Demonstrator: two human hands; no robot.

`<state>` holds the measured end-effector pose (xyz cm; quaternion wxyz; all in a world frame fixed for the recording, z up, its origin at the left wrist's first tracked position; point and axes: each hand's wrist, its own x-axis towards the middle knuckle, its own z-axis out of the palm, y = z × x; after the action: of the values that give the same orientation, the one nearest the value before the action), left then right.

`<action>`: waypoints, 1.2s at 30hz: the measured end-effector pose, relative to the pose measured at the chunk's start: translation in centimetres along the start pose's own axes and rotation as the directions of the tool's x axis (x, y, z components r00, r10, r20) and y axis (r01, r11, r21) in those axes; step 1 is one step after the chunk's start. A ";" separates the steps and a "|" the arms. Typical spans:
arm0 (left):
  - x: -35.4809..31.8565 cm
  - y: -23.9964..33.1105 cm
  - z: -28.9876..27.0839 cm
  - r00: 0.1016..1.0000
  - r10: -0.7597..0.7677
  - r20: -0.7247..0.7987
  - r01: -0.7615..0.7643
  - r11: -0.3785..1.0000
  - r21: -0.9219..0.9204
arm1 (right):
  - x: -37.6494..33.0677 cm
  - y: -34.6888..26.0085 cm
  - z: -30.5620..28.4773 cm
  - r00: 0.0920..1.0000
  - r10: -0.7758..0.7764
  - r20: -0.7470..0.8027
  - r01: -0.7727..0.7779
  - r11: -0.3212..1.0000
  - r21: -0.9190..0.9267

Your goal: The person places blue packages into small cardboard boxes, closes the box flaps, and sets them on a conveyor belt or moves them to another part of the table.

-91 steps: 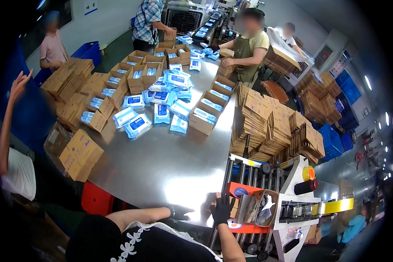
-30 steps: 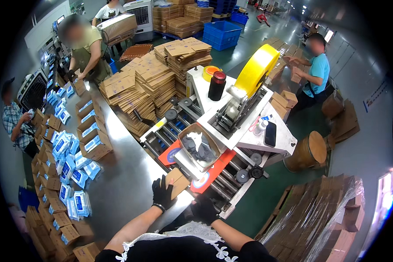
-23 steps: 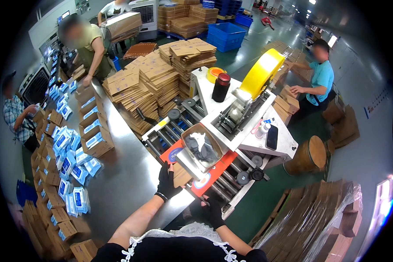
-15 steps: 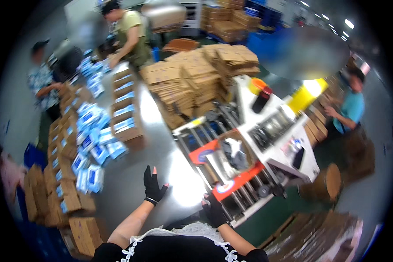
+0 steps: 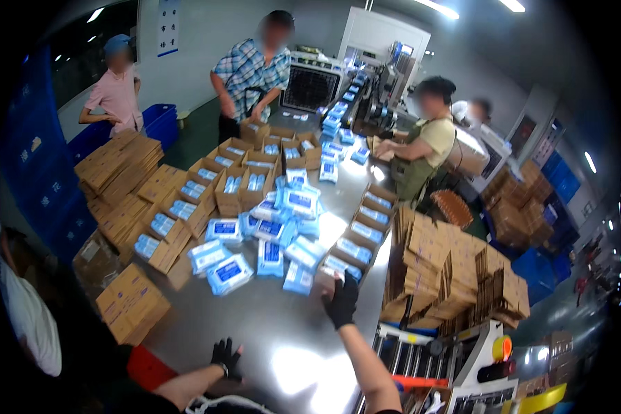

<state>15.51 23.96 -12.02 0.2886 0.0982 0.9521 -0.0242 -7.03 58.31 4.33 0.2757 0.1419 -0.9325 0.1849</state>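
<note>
the right fingers (image 5: 350, 284) partly hide the blurred near carton row (image 5: 375, 246) end

My right forearm (image 5: 367, 364) extends forward to the black-gloved right grip (image 5: 342, 301); left grip (image 5: 226, 358) further back, palm down, fingers (image 5: 221, 349) spread.

Wall sign (image 5: 168, 27) has vert. chars (image 5: 174, 30), packs (image 5: 230, 274) blue labels (image 5: 228, 270).

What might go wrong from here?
The black-gloved right hand is at the near end of the row of open brown cardboard boxes; a hard push might knock it out of line.

The heaped blue and white plastic packs lie close by, so a sideways brush could scatter some across the shiny metal table.
</note>
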 end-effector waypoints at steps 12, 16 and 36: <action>-0.9 0.7 -1.3 0.999 0.032 -0.014 -0.032 0.998 -0.050 | 15.4 19.4 10.7 0.838 0.440 0.322 -0.237 0.826 -0.511; -0.5 0.6 -3.4 0.999 0.039 0.000 -0.039 0.993 -0.107 | 10.4 18.4 7.7 0.931 0.255 0.261 -0.131 0.901 -0.413; -8.4 11.6 -8.9 0.861 0.191 -0.471 -0.475 0.634 -0.611 | -28.2 -11.5 -14.4 0.516 0.822 0.241 -0.855 0.511 0.089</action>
<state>19.88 34.80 0.16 0.1221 0.1597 0.8865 0.4168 26.62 58.77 2.64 0.0565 -0.2864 -0.8804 0.3736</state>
